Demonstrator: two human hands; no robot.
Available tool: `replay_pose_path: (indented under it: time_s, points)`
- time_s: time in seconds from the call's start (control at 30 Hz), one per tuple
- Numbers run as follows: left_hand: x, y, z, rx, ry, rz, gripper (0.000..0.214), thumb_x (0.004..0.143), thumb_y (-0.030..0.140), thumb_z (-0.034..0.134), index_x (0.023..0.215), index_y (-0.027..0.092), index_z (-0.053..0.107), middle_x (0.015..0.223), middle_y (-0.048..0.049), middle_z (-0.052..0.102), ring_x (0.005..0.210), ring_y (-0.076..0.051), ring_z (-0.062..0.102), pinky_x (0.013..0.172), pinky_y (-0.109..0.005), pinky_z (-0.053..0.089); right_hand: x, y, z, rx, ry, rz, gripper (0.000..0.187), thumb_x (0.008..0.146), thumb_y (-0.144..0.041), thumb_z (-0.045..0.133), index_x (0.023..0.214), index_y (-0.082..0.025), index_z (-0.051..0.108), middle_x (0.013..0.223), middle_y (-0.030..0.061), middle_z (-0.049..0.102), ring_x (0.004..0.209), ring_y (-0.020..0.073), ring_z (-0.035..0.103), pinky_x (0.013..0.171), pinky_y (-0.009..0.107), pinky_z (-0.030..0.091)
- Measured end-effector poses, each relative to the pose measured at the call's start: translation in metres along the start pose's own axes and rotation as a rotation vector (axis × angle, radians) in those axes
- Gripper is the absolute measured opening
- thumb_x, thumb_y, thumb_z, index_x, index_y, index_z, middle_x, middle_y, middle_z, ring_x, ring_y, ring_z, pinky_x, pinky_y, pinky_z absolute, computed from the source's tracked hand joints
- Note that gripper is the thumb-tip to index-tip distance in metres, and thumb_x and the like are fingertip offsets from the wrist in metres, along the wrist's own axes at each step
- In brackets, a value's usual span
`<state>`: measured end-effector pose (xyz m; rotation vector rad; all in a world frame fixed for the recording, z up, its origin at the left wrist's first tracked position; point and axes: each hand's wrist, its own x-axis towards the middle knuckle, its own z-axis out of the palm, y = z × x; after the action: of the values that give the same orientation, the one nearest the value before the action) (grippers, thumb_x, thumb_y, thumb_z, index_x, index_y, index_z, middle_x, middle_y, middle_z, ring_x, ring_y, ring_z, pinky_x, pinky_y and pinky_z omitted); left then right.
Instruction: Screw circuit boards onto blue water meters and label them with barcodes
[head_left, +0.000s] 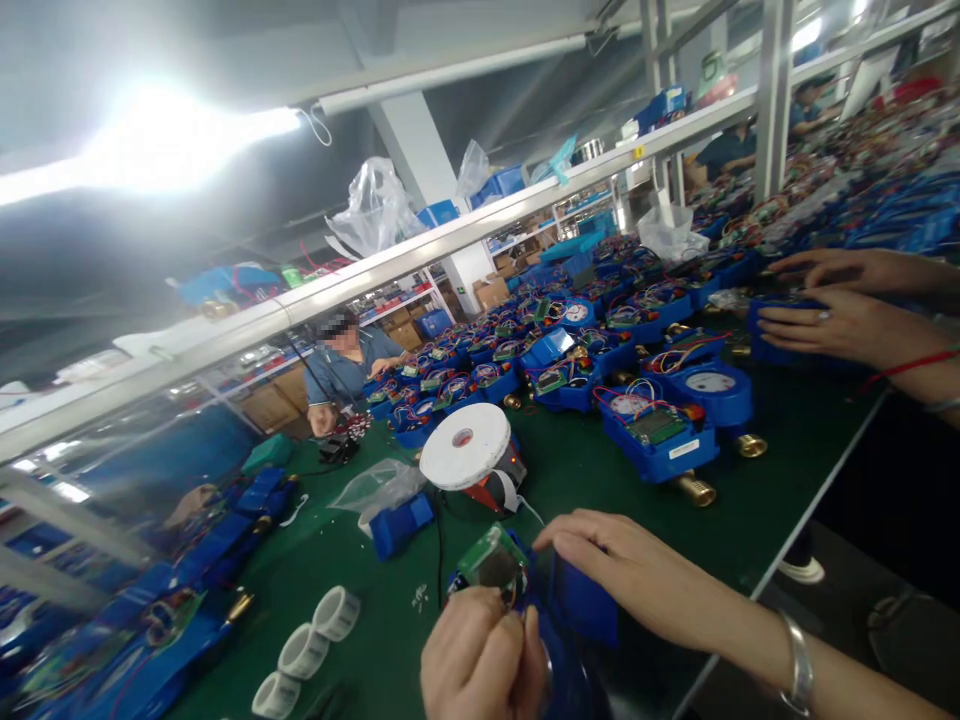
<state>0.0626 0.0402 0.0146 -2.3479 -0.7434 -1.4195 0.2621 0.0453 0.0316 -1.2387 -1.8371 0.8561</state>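
Note:
My left hand (480, 655) is at the bottom centre, fingers curled in a pinch on a small green circuit board (491, 562) with wires. My right hand (622, 570), a silver bracelet on its wrist, lies over a blue water-meter housing (581, 605) and grips its top edge. The board sits just above the housing's open side. A white tape roll on a red dispenser (469, 450) stands right behind both hands on the green table mat (390, 620).
Several blue meters with brass fittings (660, 435) cover the table to the right. A co-worker's two hands (840, 310) rest on a meter at far right. Another person (341, 365) sits across the table. White tape rings (304, 650) lie at lower left. A metal shelf rail (450, 240) runs overhead.

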Motion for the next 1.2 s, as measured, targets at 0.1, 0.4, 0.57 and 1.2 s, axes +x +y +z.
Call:
replay_pose_path:
  time_s: [0.1, 0.4, 0.57, 1.2]
  points:
    - [0.003, 0.002, 0.016, 0.009, 0.03, 0.136, 0.018, 0.082, 0.001, 0.058, 0.073, 0.016, 0.06, 0.061, -0.0009, 0.06, 0.062, -0.012, 0.061, 0.069, -0.025, 0.054, 0.015, -0.006, -0.003, -0.075, -0.043, -0.006, 0.036, 0.093, -0.048, 0.051, 0.078, -0.021, 0.069, 0.08, 0.0025, 0.067, 0.077, 0.0218, 0.061, 0.068, 0.029, 0.042]
    - [0.024, -0.032, -0.02, -0.347, 0.245, -0.576, 0.022, 0.09, 0.043, 0.055, 0.083, 0.022, 0.058, 0.071, 0.0017, 0.058, 0.061, -0.012, 0.054, 0.057, -0.023, 0.044, 0.035, -0.02, 0.008, -0.04, 0.106, -0.133, 0.017, 0.093, -0.033, 0.06, 0.086, -0.022, 0.071, 0.091, 0.0002, 0.059, 0.088, 0.0172, 0.059, 0.079, 0.027, 0.043]
    - [0.04, -0.064, -0.012, -0.866, 0.235, -1.278, 0.028, 0.079, 0.04, 0.068, 0.096, 0.019, 0.06, 0.097, -0.0054, 0.067, 0.093, -0.021, 0.063, 0.075, -0.029, 0.048, 0.034, -0.021, 0.03, -0.107, 0.289, -0.202, 0.013, 0.094, -0.026, 0.058, 0.088, -0.023, 0.069, 0.094, 0.0015, 0.053, 0.089, 0.0185, 0.056, 0.079, 0.03, 0.043]
    - [0.023, -0.05, 0.008, -1.299, -0.301, -1.163, 0.046, 0.074, 0.046, 0.074, 0.102, 0.013, 0.061, 0.081, -0.0052, 0.067, 0.072, -0.017, 0.061, 0.074, -0.031, 0.046, 0.033, -0.009, 0.049, -0.02, 0.399, -0.057, 0.029, 0.096, -0.041, 0.048, 0.08, -0.022, 0.063, 0.087, 0.0019, 0.055, 0.085, 0.02, 0.057, 0.077, 0.029, 0.043]
